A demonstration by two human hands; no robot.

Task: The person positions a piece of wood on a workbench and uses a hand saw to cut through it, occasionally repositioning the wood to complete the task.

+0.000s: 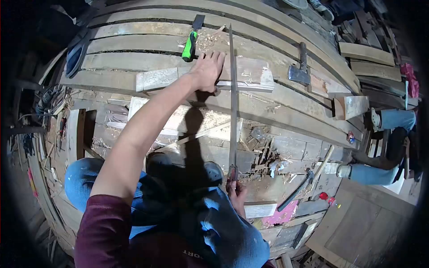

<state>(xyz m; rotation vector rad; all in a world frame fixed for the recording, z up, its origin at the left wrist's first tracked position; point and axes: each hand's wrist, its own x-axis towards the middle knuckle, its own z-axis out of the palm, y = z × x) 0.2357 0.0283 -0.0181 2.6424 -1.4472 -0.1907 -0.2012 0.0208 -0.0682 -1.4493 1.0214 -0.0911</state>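
My right hand (238,195) is closed around the handle of a handsaw (233,120). The long blade points away from me and crosses a wooden board (254,73) on the slatted bench. Just left of the blade, my left hand (209,71) grips this board, fingers over its far side and thumb by the near edge. Beyond that hand lies a chisel (190,46) with a green and black handle, beside wood shavings (212,41). Where the saw teeth meet the wood is too fine to make out.
A hatchet (300,73) lies on the slatted bench (114,60), right of the board. A wooden block (351,107) sits at its right end. Below are wood scraps, a dark curved tool (296,192) and a panelled wooden piece (362,223). Another person's legs (375,174) show at right.
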